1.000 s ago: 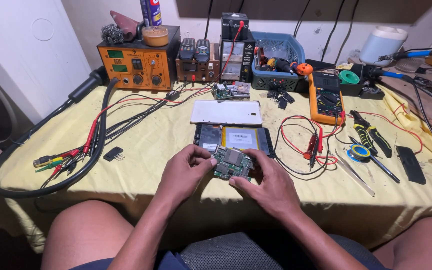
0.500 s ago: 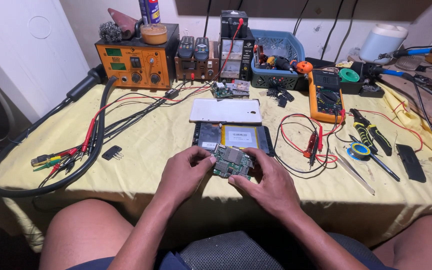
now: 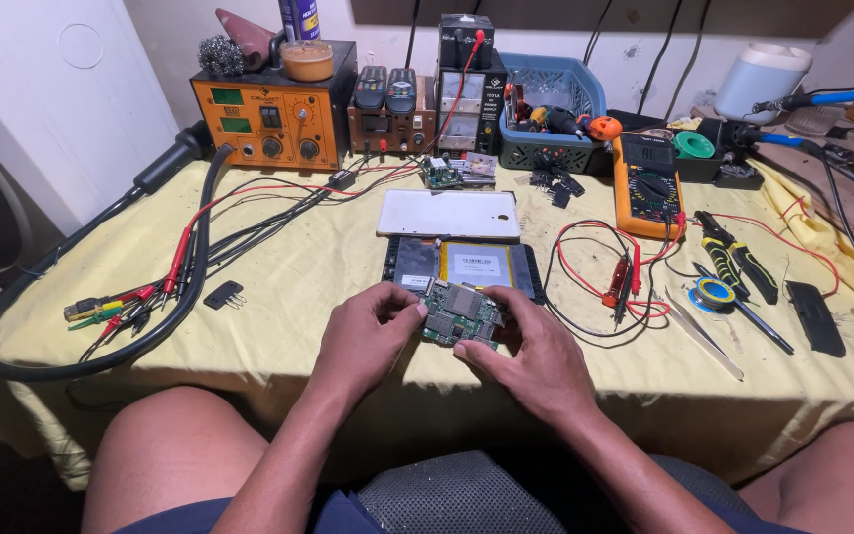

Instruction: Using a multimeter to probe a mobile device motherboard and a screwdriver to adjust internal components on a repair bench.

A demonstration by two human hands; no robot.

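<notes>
Head view: both hands stay on the green circuit board (image 3: 460, 314) at the table's near edge, same as half a second ago, barely shifted. Left hand (image 3: 368, 336) pinches its left side, right hand (image 3: 531, 351) grips the right and bottom edge. Board sits over the opened tablet (image 3: 467, 265); white back cover (image 3: 449, 214) lies just beyond, multimeter (image 3: 647, 185) to the right, unmoved.

A white rectangular label (image 3: 478, 265) sits on the opened tablet's yellow battery (image 3: 479, 267) (green displays (image 3: 226, 96) glow on the orange station (image 3: 272, 106)).
</notes>
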